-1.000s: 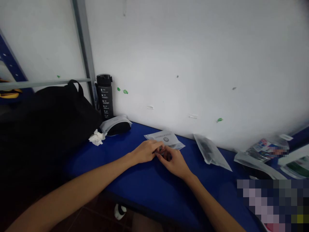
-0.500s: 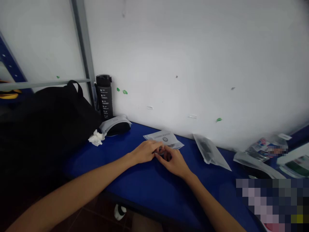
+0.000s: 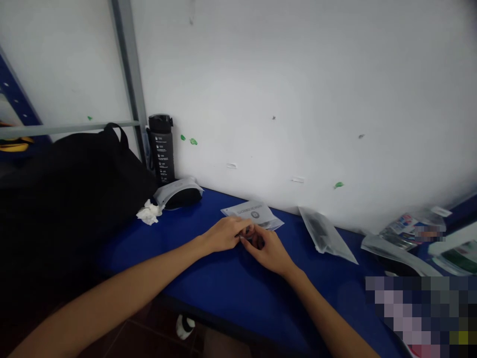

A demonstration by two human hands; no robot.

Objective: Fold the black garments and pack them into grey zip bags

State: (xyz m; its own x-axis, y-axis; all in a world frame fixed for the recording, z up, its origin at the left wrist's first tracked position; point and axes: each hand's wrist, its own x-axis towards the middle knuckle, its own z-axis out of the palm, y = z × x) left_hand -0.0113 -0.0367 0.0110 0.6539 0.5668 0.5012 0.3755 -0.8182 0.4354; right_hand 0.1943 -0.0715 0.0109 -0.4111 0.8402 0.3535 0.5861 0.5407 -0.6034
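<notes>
My left hand (image 3: 224, 232) and my right hand (image 3: 271, 249) meet over the middle of the blue table, fingertips touching. Both are closed, with fingers curled and thumbs pressed in. Whatever lies between the fingertips is hidden or too small to make out. Directly behind them lies a frosted plastic pouch (image 3: 257, 211) with dark printing and a round logo. Its near edge is partly covered by my fingers, and I cannot tell whether they grip it.
On the left are a black bag (image 3: 74, 199), a dark bottle (image 3: 164, 156), crumpled tissue (image 3: 149, 213) and a pouch with a black item (image 3: 182, 196). Right of my hands lie another frosted pouch (image 3: 324, 231), a further pouch (image 3: 398, 253) and a clear plastic bottle (image 3: 402, 229). A white wall (image 3: 261, 89) stands behind.
</notes>
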